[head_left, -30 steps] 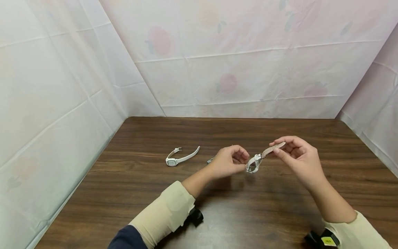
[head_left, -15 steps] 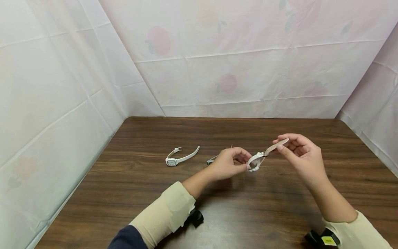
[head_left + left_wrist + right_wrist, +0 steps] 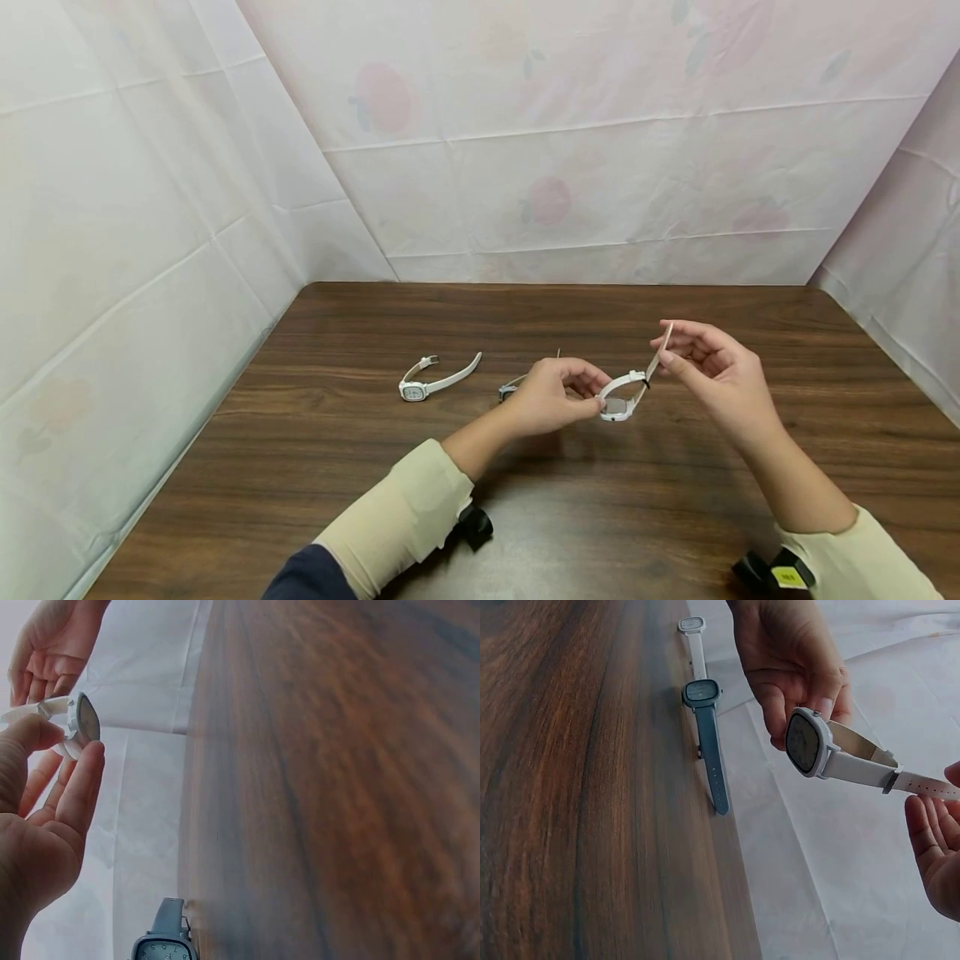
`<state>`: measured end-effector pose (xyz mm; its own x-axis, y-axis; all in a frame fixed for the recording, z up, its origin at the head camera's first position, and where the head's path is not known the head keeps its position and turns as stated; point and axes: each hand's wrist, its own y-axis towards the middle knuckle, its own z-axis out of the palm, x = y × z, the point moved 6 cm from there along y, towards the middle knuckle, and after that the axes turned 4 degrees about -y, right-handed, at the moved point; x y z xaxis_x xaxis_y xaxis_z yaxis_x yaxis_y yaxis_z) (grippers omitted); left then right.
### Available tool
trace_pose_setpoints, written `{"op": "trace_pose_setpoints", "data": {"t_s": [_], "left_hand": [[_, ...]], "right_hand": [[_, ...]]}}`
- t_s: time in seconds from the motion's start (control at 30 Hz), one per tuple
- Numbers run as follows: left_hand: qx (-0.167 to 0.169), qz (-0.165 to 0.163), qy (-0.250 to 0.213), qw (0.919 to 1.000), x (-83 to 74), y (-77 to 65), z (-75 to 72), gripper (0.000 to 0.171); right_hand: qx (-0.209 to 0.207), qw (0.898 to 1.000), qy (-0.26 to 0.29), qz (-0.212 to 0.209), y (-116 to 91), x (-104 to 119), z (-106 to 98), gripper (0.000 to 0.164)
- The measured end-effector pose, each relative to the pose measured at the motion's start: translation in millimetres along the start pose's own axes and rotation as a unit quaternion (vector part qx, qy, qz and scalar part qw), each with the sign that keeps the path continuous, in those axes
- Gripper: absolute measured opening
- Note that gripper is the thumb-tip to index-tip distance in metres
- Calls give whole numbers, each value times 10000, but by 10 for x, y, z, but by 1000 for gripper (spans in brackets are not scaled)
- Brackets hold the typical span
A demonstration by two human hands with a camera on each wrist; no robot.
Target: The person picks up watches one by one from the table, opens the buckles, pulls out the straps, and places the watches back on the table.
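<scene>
A white wristwatch [image 3: 617, 408] is held above the table between both hands, its strap looped into a ring through the buckle. My left hand [image 3: 551, 398] pinches the watch case at its side. With thumb and fingers, my right hand [image 3: 723, 379] grips the free strap end, which points steeply up. In the right wrist view the strap holes [image 3: 928, 785] show between the buckle [image 3: 891, 780] and the right fingertips. A blue-grey watch [image 3: 703, 692] lies behind the left hand, mostly hidden by it in the head view. Farther left rests another white watch [image 3: 414, 392], unfastened.
Dark wood-grain table [image 3: 300, 475] stretches under both arms. White cloth with pale fruit prints [image 3: 547, 200] hangs behind it and along both sides. Black wrist cameras [image 3: 476, 527] sit beneath the beige forearm wraps [image 3: 405, 500].
My right hand has tilted the free strap end from slanting to nearly upright. The watch case has turned and the strap loop looks wider. My left hand has shifted slightly right.
</scene>
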<state>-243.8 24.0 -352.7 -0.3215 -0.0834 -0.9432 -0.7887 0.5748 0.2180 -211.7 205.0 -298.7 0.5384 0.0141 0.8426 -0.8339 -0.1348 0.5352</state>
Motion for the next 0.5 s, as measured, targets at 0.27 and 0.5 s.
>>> {"op": "trace_pose_setpoints", "data": {"t_s": [0.27,0.5], "left_hand": [[-182,77,58,9998,-10,9,-39,20],[-355,-74,-251,9990,-18,19,-56,20]], "right_hand": [[-39,9996,-62,255,-49,-84,5,27],[78,9934,-844,773,-125,-224,54,24]]}}
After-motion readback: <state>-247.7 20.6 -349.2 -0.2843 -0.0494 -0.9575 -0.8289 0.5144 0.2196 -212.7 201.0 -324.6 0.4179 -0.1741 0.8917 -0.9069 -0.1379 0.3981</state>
